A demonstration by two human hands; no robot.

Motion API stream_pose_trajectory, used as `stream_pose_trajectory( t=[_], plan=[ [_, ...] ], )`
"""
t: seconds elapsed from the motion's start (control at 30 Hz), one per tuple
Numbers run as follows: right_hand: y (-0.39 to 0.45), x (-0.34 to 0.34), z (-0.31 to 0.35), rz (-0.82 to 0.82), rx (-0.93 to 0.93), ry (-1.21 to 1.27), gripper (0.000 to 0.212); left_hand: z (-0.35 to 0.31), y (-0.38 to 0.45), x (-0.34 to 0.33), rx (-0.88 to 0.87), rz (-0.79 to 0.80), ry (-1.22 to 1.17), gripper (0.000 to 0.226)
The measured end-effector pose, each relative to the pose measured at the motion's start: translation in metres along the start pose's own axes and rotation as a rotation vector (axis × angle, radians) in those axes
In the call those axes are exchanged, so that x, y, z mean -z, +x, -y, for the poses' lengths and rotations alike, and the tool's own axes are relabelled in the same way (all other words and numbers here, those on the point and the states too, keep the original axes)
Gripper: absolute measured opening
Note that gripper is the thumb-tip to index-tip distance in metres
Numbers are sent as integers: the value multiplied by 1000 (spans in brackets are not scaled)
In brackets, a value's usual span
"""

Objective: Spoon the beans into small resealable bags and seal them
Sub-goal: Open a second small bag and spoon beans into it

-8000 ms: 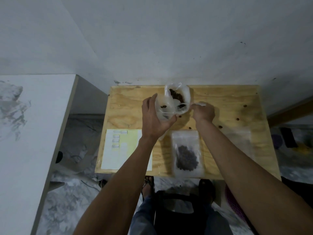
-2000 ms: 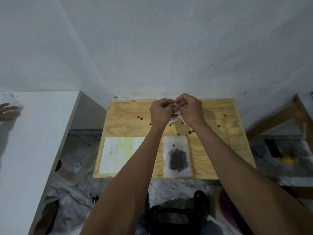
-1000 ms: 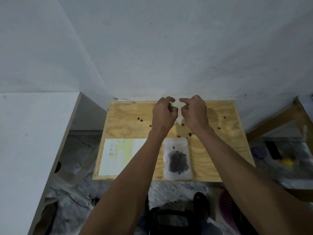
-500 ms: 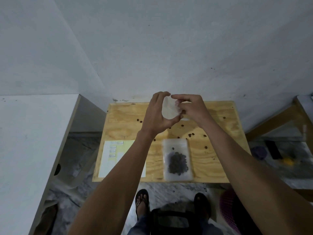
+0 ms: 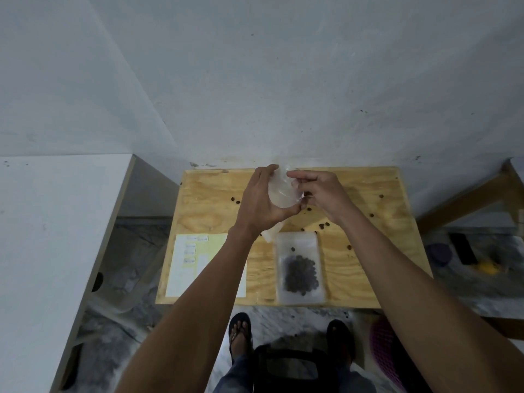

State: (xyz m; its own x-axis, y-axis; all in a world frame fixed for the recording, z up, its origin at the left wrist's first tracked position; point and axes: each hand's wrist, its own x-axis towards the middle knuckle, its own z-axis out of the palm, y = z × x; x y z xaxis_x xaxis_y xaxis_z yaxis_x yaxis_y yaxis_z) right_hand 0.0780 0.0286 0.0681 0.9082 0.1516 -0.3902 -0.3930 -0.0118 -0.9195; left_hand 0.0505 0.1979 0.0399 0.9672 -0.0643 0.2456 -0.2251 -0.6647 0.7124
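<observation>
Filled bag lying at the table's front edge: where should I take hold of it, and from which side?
Pinch the filled bag by its flat far strip, coming from above. The beans heap toward its near end, so that strip lies thin and free beside the wooden table.

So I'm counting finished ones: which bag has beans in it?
The flat bag lying on the table's near edge; the held bag looks empty.

Label sheet (image 5: pixel 195 262) print — too small; clear bag's (image 5: pixel 280 194) contents — indiscernible.
</observation>
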Motion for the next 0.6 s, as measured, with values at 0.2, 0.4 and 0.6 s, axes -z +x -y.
stream_pose_trajectory(
  t=[0.2,0.4,0.6],
  plan=[
    [12,3,-17,-237,6,63,16,12,-3,-7,114,-31,9,99],
    [31,24,-71,-796,-246,-63,22,38,-9,-15,299,25,-39,106],
    [39,22,-98,-548,-410,204,44,52,5,-28,342,104,-52,105]
  ],
)
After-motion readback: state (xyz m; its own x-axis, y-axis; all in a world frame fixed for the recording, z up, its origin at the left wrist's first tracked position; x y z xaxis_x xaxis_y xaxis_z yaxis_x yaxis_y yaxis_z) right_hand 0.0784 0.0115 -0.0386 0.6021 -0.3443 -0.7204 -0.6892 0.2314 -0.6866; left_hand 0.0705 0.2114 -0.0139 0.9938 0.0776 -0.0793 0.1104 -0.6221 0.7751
